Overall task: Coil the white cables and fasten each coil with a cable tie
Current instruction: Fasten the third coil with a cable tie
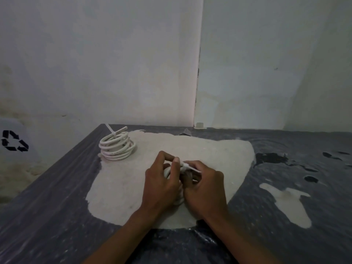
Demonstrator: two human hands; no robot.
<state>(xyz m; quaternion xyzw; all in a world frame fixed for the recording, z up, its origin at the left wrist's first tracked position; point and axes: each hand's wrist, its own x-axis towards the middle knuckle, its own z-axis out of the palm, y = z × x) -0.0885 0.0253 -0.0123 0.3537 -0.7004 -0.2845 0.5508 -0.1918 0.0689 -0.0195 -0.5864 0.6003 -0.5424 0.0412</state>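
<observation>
**Two hands on a half-hidden coil, one finished coil set aside**

A white wall (pixel 114 63) fills the upper half of the view, meeting a second wall at a corner near 12 o'clock. Below it lies a dark, worn table (pixel 47 197) with a large pale patch (pixel 219 155) where the covering is gone, and a smaller pale patch at 4 o'clock.

At 9 o'clock, against the wall, stands a pale bin (pixel 17 145) with a black recycling mark; its contents cannot be seen.

At 10 o'clock from the hands, on the far-left edge of the pale patch, rests a tied coil (pixel 117 148): several stacked loops of white cable, with a tie and a cable end sticking up at its far side.

In the centre, a second coil (pixel 168 171) sits on the pale patch, mostly covered by both hands. The left hand (pixel 162 185) curls around it, thumb and forefinger pinched at the top. The right hand (pixel 204 187) grips the coil's right side, fingers curled. A white tie (pixel 191 167) shows between them, its tail pointing to 3 o'clock over the right knuckles. Both forearms enter from 6 o'clock.
</observation>
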